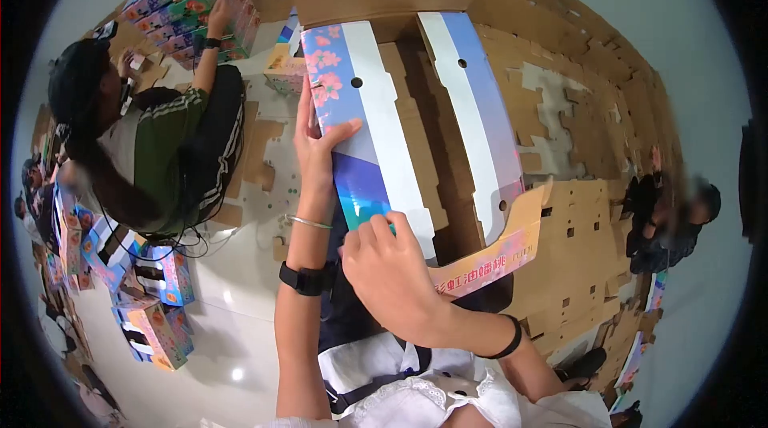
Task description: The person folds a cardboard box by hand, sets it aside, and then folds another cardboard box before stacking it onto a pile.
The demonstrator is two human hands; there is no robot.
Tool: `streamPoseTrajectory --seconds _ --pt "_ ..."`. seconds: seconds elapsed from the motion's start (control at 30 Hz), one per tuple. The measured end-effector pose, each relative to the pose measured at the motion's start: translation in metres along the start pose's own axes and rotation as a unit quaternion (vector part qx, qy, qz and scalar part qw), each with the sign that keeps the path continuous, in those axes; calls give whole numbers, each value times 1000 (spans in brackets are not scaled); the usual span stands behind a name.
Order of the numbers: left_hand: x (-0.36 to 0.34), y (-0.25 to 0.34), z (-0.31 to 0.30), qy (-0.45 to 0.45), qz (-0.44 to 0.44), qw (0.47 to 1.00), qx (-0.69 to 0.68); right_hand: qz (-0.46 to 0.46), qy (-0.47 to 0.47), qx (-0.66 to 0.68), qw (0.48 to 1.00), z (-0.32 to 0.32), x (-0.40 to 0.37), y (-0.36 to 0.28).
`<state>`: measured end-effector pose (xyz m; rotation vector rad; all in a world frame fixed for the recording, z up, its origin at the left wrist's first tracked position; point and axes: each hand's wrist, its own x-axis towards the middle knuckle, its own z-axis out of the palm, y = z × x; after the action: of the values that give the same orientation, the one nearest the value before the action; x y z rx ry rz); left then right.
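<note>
A printed cardboard box (372,180) with pink blossoms on blue and purple panels is held up before me. Two white-edged top panels leave a long gap, through which the brown inside shows. At its near end, a pink flap (480,266) with red Chinese lettering stands outward. My left hand (318,136) grips the box's left side, thumb lying on the top panel. My right hand (388,260) is closed at the near left corner, fingers curled over the edge; the fingertips are partly hidden.
Flat brown cardboard sheets (560,260) lie to the right, with more stacked along the wall. On the left a seated person (160,140) reaches to a stack of printed boxes (192,8). Assembled boxes (152,332) stand on the floor. Another person (672,224) sits far right.
</note>
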<state>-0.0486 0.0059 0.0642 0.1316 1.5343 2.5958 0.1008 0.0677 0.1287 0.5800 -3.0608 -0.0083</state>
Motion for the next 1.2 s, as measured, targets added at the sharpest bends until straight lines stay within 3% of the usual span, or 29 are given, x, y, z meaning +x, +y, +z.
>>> streamPoseTrajectory --seconds 0.03,0.07,0.13,0.2,0.3,0.33,0.37,0.4,0.43,0.5,0.53,0.6,0.63,0.67,0.73,0.8,0.9,0.97,1.0,1.07,1.13,1.17,1.2 --pt "0 -2 0 6 10 1000 -1 -15 89 66 994 5 -2 -1" --pt "1 -2 0 8 14 1000 -4 -20 89 63 994 7 -1 -2" --pt "0 1 -2 0 10 1000 -8 -79 135 273 949 10 0 -5" --pt "0 2 -5 2 6 1000 -21 -78 100 283 951 4 -5 3" --pt "-4 9 -2 -9 -4 999 -31 -136 169 255 942 -22 -35 39" --pt "-3 9 -2 -6 1 999 -43 -112 183 244 946 -30 -52 58" --pt "-3 9 -5 -7 -4 999 -34 -49 118 257 958 -37 -68 83" --pt "-3 10 -7 -9 -11 1000 -23 13 224 199 954 -55 -75 97" --pt "-5 13 -6 -10 -27 999 -30 117 298 364 875 -43 -90 115" --pt "-9 13 -5 -8 -22 999 -29 247 229 463 820 -54 -109 147" --pt "-12 14 -4 -4 -16 1000 -25 249 232 461 820 -58 -118 155" --pt "-15 19 -7 -2 -38 999 -14 297 35 334 894 -67 -129 165" --pt "-15 18 -10 -4 -36 999 5 242 -25 318 916 -68 -136 172" --pt "-15 16 -10 -7 -34 999 23 246 -21 318 916 -79 -138 171" --pt "-12 18 -9 -22 -38 999 8 289 -255 320 865 -110 -138 170" --pt "-9 29 -7 -69 -94 993 -14 277 -251 310 874 -114 -141 166" --pt "-4 29 -15 -106 -89 990 19 250 -250 270 896 -106 -142 161" --pt "-2 31 -22 -129 -93 987 37 320 -115 160 926 -83 -147 168" --pt "-4 33 -24 -145 -137 979 45 326 -113 160 925 -74 -151 169" --pt "-15 40 -22 -163 -177 969 57 336 -127 312 880 -50 -160 169" --pt "-41 46 -10 -116 -98 974 171 360 -120 358 853 -30 -177 170" --pt "-55 46 -5 -136 3 959 248 383 -96 370 841 -29 -179 166" --pt "-72 52 -1 -155 27 929 335 407 -71 381 827 -29 -182 162"
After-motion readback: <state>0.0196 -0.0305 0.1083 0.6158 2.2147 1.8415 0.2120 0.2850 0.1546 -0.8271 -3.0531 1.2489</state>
